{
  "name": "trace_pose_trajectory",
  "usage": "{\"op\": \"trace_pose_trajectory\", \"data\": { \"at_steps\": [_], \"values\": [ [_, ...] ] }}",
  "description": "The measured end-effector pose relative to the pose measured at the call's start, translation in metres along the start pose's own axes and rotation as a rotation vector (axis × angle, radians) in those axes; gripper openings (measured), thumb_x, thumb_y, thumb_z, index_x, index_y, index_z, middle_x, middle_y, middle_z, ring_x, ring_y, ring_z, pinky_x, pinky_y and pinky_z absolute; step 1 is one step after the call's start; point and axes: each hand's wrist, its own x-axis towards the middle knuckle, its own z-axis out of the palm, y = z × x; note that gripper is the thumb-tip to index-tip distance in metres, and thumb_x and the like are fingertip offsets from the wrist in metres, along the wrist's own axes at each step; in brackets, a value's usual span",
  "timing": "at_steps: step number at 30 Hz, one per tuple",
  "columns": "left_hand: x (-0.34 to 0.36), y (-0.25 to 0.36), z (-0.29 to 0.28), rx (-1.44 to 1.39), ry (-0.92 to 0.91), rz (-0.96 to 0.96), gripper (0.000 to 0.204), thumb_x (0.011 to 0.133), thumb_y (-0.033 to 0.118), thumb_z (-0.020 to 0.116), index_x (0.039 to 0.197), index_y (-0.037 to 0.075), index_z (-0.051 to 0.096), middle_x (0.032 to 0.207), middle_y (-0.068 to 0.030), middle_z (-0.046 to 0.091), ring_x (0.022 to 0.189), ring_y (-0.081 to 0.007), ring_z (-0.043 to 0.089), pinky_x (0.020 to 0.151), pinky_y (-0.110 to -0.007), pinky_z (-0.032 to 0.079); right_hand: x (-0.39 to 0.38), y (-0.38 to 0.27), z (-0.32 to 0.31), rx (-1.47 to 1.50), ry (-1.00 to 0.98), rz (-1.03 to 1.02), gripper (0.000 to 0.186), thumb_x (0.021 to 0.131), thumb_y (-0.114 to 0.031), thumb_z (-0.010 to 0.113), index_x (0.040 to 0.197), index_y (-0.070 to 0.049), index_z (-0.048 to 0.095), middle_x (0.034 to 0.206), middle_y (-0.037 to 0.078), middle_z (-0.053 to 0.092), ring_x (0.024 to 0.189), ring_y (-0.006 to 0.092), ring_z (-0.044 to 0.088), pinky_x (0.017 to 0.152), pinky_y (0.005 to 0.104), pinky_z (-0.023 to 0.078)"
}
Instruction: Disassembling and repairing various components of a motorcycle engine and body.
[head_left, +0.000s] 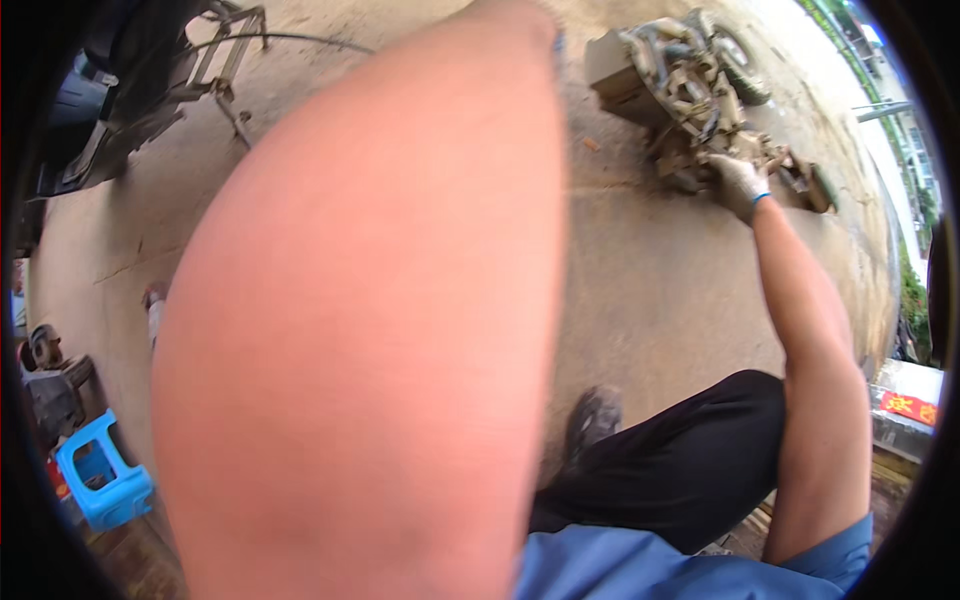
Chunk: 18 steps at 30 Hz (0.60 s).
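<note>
My left arm [370, 330], bare and blurred, rises very close through the middle of the picture and covers much of the ground; its hand is beyond the upper edge. On my right hand [742, 186] is a whitish knit glove with a blue cuff. It reaches forward to a mud-coloured machine [690, 100] of jumbled metal parts. The fingers are bent against the machine's near side, partly lost among the parts, and what they grip is too small to make out. A wheel with a tyre [735, 58] stands at the machine's far side.
A blue plastic stool [105, 475] is at the lower left, near some dark machine parts [55, 395]. Metal framing [225, 60] and a dark vehicle-like shape fill the upper left. My shoe [595, 420] rests on the concrete floor [660, 300]. A white box [910, 385] with a red label stands at right.
</note>
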Motion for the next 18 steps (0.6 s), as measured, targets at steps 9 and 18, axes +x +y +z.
{"op": "trace_pose_trajectory", "data": {
  "at_steps": [9, 18],
  "values": [
    [-0.016, -0.053, 0.064, -0.740, -0.007, -0.472, 0.041, 0.105, 0.035, 0.061, 0.123, -0.001, 0.071, 0.111, -0.0139, 0.071, 0.091, -0.0273, 0.066, 0.076, -0.045, 0.060, -0.006, -0.013, 0.022, -0.284, 0.042, 0.021, 0.054, 0.101, -0.060, 0.066, 0.122, -0.011, 0.074, 0.108, 0.007, 0.077, 0.091, 0.0227, 0.073, 0.082, 0.0416, 0.058],
    [-0.022, -0.075, 0.089, -0.812, 0.033, -0.517, 0.035, 0.103, 0.034, 0.061, 0.117, 0.003, 0.070, 0.102, -0.0080, 0.067, 0.082, -0.0213, 0.062, 0.068, -0.041, 0.058, 0.098, 0.006, 0.016, -1.120, 0.100, -0.141, 0.029, 0.099, -0.027, 0.056, 0.111, -0.008, 0.074, 0.102, 0.017, 0.073, 0.092, 0.0326, 0.071, 0.079, 0.0442, 0.056]
  ]
}}
